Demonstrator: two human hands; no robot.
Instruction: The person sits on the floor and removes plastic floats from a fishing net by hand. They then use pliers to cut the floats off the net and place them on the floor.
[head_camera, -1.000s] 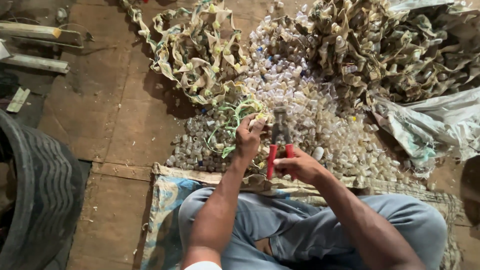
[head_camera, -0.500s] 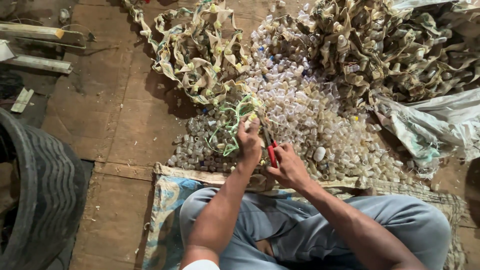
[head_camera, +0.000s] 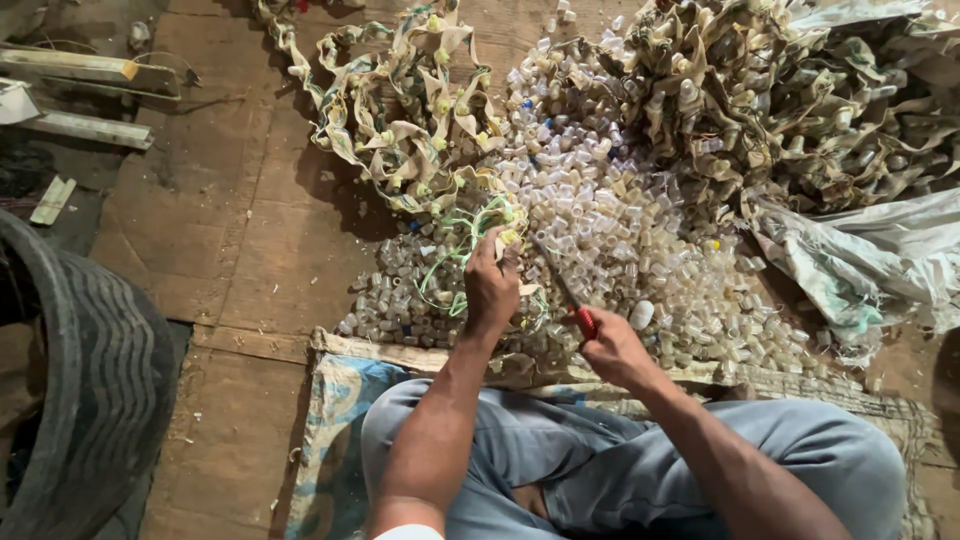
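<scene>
Left hand pinches a green-corded strip, right hand grips seemingly red-handled cutters, forearms angled forward.

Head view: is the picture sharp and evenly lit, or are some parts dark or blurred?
Head view: mostly sharp and soft-lit; the pile of small caps is brightest, the tyre at left falls into shadow, the left hand and right hand show no clear motion blur.
</scene>
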